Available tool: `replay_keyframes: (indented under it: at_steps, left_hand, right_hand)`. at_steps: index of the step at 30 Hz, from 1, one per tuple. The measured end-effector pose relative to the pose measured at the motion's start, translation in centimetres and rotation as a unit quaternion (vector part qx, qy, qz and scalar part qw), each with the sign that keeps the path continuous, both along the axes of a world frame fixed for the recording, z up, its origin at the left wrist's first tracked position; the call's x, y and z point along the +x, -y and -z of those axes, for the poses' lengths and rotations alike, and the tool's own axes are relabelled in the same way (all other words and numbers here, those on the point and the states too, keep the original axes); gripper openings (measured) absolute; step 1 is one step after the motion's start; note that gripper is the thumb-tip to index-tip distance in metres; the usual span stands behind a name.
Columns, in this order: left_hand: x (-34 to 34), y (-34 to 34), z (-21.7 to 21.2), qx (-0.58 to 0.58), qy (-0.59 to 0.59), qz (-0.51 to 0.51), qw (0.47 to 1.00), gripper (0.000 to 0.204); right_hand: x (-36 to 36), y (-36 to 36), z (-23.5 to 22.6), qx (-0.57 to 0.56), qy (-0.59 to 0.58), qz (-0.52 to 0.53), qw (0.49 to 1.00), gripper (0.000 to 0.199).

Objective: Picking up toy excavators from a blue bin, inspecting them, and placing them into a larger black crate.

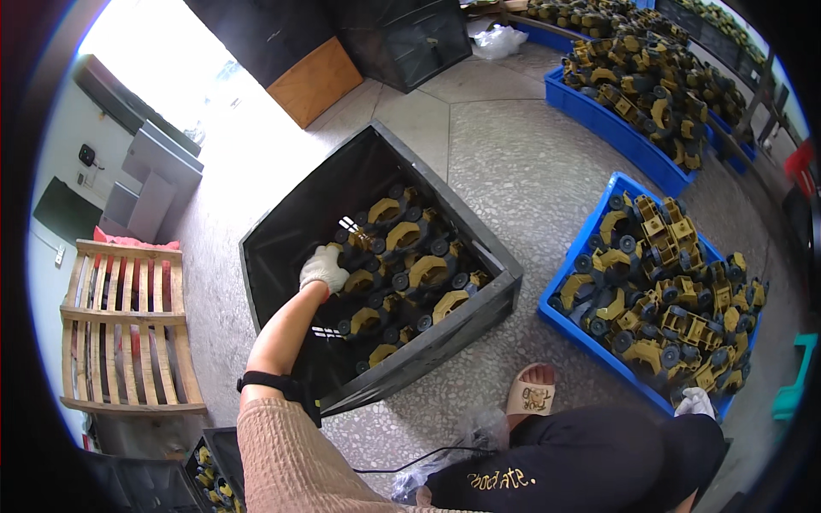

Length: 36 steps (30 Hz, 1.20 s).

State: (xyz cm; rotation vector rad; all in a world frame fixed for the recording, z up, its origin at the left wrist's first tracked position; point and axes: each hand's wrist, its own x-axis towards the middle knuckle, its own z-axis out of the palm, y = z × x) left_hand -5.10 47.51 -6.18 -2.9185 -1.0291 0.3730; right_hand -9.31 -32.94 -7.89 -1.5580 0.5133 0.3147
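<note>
My left hand [323, 269], in a white knit glove, reaches into a large black crate [295, 209] by its left wall. Its fingers are closed, with a bit of yellow at the fingertips; the toy vehicle they hold is mostly hidden. Beside it, yellow-and-black toy vehicles [428, 271] with dark wheels stand in rows on the crate's bottom. At the near corner of a blue tray [590, 359] is my right hand [697, 402], also gloved and partly hidden by my knee; its fingers cannot be made out. More toy vehicles [676, 291] lie heaped in that tray.
Farther back on the right, another blue tray [611, 132] holds piled toy vehicles. A wooden pallet [128, 319] lies at left. Black crates [402, 43] and a brown board [315, 81] stand at the back. A cable [428, 453] and clear plastic run by my foot; a green stool [795, 376] is far right.
</note>
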Motion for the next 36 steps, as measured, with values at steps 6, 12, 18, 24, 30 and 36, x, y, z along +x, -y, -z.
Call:
replay_keyframes:
  at_steps: [6,12,18,24,30,36]
  left_hand:
    - [4.6,5.6,-6.8,0.202,0.381,0.175,0.885,0.046]
    - [8.2,29.8,-15.7,0.030,0.426,0.559,0.711,0.041]
    - [14.5,42.9,-7.0,-0.188,-0.078,0.494,0.846,0.027]
    - [15.7,44.8,7.1,-0.233,-0.094,0.270,0.929,0.052]
    - [12.9,48.3,10.2,-0.220,0.058,0.210,0.951,0.053]
    - [15.9,42.4,14.6,-0.521,0.086,0.047,0.848,0.017]
  right_hand:
    - [0.7,-3.7,-3.3,0.092,0.036,-0.093,0.991,0.025]
    - [0.9,-4.7,-4.4,0.204,-0.037,-0.097,0.973,0.029]
    - [0.2,-3.7,-4.2,0.227,-0.026,-0.112,0.967,0.029]
    - [-1.7,-2.0,-5.5,0.262,0.015,-0.076,0.962,0.027]
    - [-4.1,0.6,-3.4,0.194,0.011,-0.023,0.981,0.028]
    - [-8.7,4.9,0.8,0.154,0.080,0.178,0.969,0.022]
